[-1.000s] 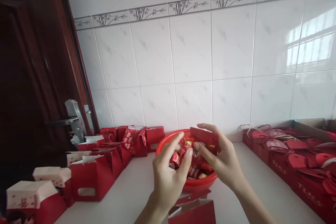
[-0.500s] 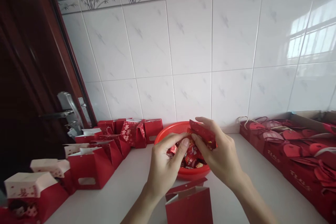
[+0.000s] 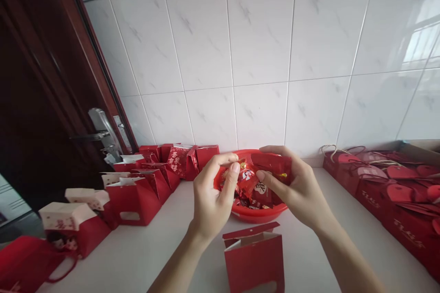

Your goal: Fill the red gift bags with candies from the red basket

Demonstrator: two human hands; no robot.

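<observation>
Head view: I am looking through my feed at a red basket (image 3: 261, 215) of wrapped sweets, set on a pale counter (image 3: 302, 261), and I'll place everything from that basket. My left hand (image 3: 213, 190) comes up from the near left and hovers over its left side, back of the hand angled toward me. I have the fingers curled and the thumb raised, its tip near the forefinger's. A bright red sweet (image 3: 247, 176) with a white printed figure lies just beside those tips; I cannot tell from here whether I am pinching it or only steadying it.

My right hand (image 3: 299, 187) reaches in from the near right, over the basket's right side, wrist bent inward. I have it closed around a dark red packet (image 3: 271, 162), fingers bent round behind and the thumb pointing left across the front. The two hands face each other, a small gap between the thumbs, and both forearms slant outward toward me.

Directly in front of the basket, on my side, an open red box (image 3: 254, 261) stands upright, its top flap tilted up. Left of the basket I have a slanting row of red boxes (image 3: 129, 201), several with pale open flaps. Well to its right sit red gift bags (image 3: 381, 197) packed close together, some with cord handles. Behind it rises a white tiled wall (image 3: 261, 55).
</observation>
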